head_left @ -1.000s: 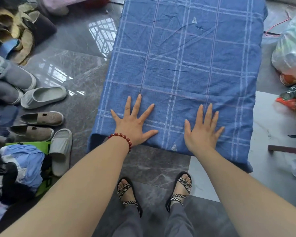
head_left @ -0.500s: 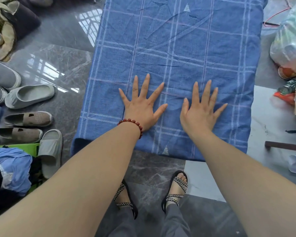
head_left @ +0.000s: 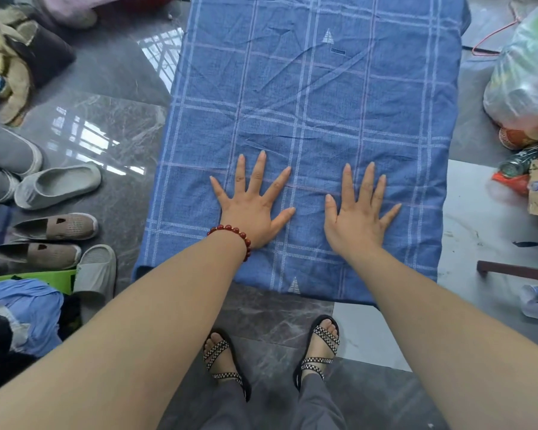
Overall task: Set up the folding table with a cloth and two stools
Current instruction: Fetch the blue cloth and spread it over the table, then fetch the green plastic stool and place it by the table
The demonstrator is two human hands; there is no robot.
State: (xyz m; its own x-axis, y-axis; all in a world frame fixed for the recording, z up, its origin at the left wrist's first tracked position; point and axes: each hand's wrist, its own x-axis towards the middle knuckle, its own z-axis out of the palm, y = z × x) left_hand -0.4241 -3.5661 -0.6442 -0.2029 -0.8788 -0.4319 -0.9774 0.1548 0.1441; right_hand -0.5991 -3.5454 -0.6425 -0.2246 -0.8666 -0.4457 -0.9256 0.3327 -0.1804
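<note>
A blue checked cloth [head_left: 317,97] covers the whole top of the folding table, and its edges hang over the near and left sides. The table itself is hidden under the cloth. My left hand [head_left: 253,203], with a red bead bracelet at the wrist, lies flat on the cloth with fingers spread. My right hand [head_left: 359,212] lies flat beside it, a little to the right, fingers spread too. Both press the cloth near the table's near end. No stool is in view.
Several shoes and slippers [head_left: 56,184] line the floor at the left, beside a heap of clothes [head_left: 19,315]. A filled plastic bag [head_left: 525,76] and small clutter [head_left: 522,175] lie at the right. My sandalled feet [head_left: 224,358] stand on the tiles before the table.
Both hands have slid forward along the cloth, away from the near edge, staying flat and spread. The view has shifted slightly with them.
</note>
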